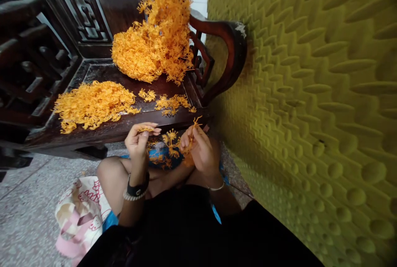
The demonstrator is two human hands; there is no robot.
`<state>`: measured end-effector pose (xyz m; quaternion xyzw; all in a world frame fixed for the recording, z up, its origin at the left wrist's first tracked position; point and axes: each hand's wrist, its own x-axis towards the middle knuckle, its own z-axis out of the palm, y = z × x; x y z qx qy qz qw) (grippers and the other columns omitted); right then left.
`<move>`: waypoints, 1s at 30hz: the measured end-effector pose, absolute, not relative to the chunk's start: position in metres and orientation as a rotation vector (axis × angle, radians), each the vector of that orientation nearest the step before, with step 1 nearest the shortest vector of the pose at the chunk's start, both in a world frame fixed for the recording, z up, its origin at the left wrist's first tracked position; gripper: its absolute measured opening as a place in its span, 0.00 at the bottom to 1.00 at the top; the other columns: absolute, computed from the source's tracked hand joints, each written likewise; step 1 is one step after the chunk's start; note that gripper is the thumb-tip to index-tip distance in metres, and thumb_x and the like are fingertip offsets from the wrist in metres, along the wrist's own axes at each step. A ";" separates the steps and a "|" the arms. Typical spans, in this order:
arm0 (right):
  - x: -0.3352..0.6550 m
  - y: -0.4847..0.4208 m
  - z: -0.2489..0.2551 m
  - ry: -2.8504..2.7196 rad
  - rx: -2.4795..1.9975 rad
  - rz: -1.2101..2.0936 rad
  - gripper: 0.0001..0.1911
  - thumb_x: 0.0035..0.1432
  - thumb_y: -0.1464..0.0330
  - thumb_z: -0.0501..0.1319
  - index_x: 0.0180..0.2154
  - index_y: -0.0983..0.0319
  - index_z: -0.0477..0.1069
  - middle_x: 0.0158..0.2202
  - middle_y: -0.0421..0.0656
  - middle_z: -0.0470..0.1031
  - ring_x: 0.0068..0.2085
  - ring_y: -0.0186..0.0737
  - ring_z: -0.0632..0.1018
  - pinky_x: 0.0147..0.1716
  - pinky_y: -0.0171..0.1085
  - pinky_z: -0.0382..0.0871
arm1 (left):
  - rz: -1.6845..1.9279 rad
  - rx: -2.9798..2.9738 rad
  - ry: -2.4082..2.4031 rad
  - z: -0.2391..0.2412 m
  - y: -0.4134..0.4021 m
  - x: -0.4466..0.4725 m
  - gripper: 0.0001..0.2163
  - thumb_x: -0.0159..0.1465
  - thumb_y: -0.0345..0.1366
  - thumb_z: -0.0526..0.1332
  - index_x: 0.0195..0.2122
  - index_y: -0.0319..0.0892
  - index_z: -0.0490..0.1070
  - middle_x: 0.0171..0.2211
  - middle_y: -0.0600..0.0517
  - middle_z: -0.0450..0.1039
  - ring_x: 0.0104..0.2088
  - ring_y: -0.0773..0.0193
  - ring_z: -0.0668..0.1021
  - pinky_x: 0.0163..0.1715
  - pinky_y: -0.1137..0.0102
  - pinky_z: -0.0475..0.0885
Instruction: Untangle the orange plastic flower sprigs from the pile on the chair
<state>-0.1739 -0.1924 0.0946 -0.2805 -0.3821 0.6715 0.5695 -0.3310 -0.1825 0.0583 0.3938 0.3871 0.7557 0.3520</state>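
My left hand [138, 138] pinches a small orange plastic piece [145, 129] between thumb and fingers, just in front of the seat edge. To its right, my right hand [200, 145] is closed on an orange plastic sprig [196, 123] whose thin branched tips stick up past the fingers. A cluster of similar orange sprigs [171, 141] hangs beside the right fingers; whether that hand also holds it, I cannot tell. Beyond my hands, a loose heap of small orange pieces [96, 103] lies on the dark wooden chair seat [124, 119]. Smaller scatterings [173, 103] sit near the right corner.
A tall mound of orange sprigs [158, 39] fills the back of the seat against the carved backrest. The curved armrest [231, 58] rises at right, near a yellow textured panel [297, 106]. A white and pink cloth bag [79, 213] lies on the speckled floor [27, 201].
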 end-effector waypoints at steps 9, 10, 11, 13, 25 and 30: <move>-0.157 -0.186 0.104 -0.986 -0.567 1.804 0.15 0.61 0.59 0.58 0.28 0.60 0.60 0.16 0.29 0.51 0.15 0.24 0.51 0.15 0.27 0.47 | 1.610 1.083 1.116 0.047 -0.199 -0.316 0.24 0.65 0.53 0.53 0.17 0.43 0.56 0.17 0.56 0.57 0.22 0.69 0.67 0.35 0.69 0.72; -0.155 -0.184 0.106 -0.996 -0.546 1.847 0.15 0.61 0.59 0.58 0.27 0.60 0.60 0.16 0.29 0.50 0.15 0.24 0.50 0.15 0.27 0.46 | 1.607 1.090 1.114 0.045 -0.199 -0.316 0.22 0.65 0.50 0.56 0.18 0.42 0.59 0.18 0.57 0.59 0.22 0.70 0.67 0.36 0.70 0.72; -0.154 -0.183 0.108 -1.006 -0.526 1.895 0.15 0.61 0.60 0.59 0.27 0.60 0.60 0.16 0.29 0.50 0.15 0.24 0.49 0.14 0.26 0.45 | 1.621 1.072 1.104 0.042 -0.199 -0.316 0.19 0.65 0.47 0.57 0.20 0.42 0.61 0.19 0.57 0.62 0.23 0.70 0.67 0.37 0.70 0.72; -0.153 -0.180 0.111 -1.030 -0.487 1.992 0.14 0.61 0.61 0.59 0.27 0.61 0.60 0.15 0.28 0.50 0.15 0.23 0.48 0.14 0.26 0.43 | 1.666 1.005 1.070 0.039 -0.197 -0.317 0.13 0.66 0.45 0.57 0.29 0.43 0.65 0.24 0.56 0.69 0.26 0.70 0.71 0.36 0.71 0.72; -0.161 -0.170 0.114 -1.372 -0.503 2.057 0.15 0.64 0.62 0.57 0.26 0.62 0.64 0.15 0.29 0.54 0.15 0.23 0.52 0.14 0.27 0.46 | 0.883 1.641 0.818 0.054 -0.206 -0.321 0.13 0.65 0.44 0.59 0.43 0.43 0.75 0.38 0.50 0.77 0.38 0.61 0.77 0.38 0.69 0.71; -0.151 -0.173 0.116 -1.370 -0.627 1.904 0.15 0.63 0.63 0.58 0.26 0.63 0.64 0.17 0.30 0.52 0.16 0.23 0.51 0.15 0.29 0.42 | 0.854 1.594 0.934 0.039 -0.223 -0.316 0.16 0.67 0.46 0.54 0.29 0.41 0.71 0.25 0.54 0.71 0.27 0.66 0.72 0.29 0.72 0.67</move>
